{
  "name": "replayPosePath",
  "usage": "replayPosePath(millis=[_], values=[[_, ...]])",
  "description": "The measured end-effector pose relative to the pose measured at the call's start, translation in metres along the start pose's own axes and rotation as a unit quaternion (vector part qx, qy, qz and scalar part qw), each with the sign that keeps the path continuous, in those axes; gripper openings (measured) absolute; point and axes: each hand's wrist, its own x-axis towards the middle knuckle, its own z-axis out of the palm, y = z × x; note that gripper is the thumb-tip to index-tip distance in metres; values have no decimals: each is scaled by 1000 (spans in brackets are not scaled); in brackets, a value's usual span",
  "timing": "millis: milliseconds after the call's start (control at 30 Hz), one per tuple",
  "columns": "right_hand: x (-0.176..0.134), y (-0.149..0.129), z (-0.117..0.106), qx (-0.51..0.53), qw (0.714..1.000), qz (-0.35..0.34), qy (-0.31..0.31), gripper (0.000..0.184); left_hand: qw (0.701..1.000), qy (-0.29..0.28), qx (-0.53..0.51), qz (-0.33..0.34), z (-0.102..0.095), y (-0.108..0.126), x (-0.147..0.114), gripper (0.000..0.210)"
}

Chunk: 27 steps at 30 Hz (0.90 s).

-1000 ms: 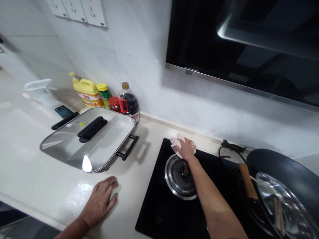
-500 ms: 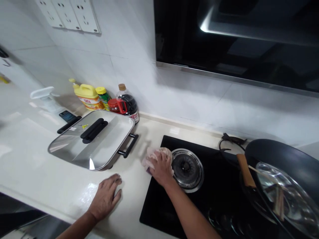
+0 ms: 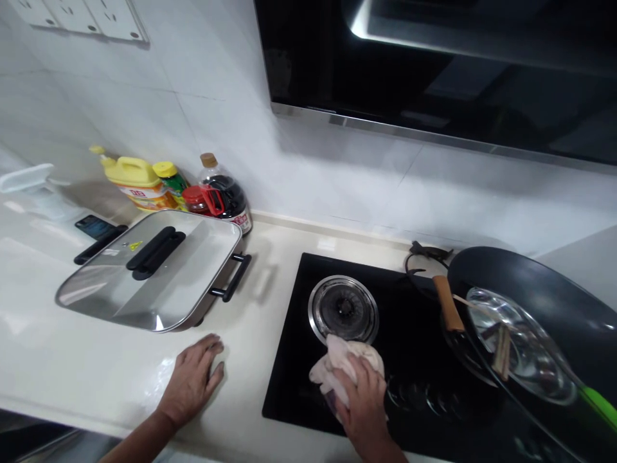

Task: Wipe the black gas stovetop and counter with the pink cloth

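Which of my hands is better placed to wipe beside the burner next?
Probably your right hand: it already holds the cloth on the cooktop, beside the burner. Your left hand is at the counter, off the cooktop, without a cloth.

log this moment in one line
right hand: holding pale pink cloth on black cooktop | left hand: resting on countertop | wok: right of cloth

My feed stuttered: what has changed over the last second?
The right hand moved the cloth from the far side of the burner, around its left, to the near side, keeping hold. The left hand stayed on the counter, the lidded pan unmoved.
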Motion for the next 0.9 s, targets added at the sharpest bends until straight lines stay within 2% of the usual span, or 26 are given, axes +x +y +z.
replayPosePath(millis=[67,167,333,467,600,700,800,900], values=[[2,6,2,-28,995,91,-7,43,1000,1,1,2,0,-1,0,27],[24,10,2,-56,979,195,-10,39,1000,5,-1,2,1,-2,1,28],[79,42,-15,-64,953,296,20,48,1000,0,-3,-7,4,-7,0,29],[129,73,-30,-58,928,369,-13,53,1000,3,-8,-6,8,-11,-2,29],[182,98,-40,-36,918,389,-73,53,1000,-13,-2,-19,10,-13,-4,31],[205,123,-50,-32,931,351,-99,54,1000,-18,4,-24,11,-14,-5,33],[203,152,-61,-50,940,321,-101,56,1000,-25,4,-17,12,-15,-6,34],[178,172,-69,-66,935,332,-107,59,999,-37,0,-29,11,-14,-5,34]])
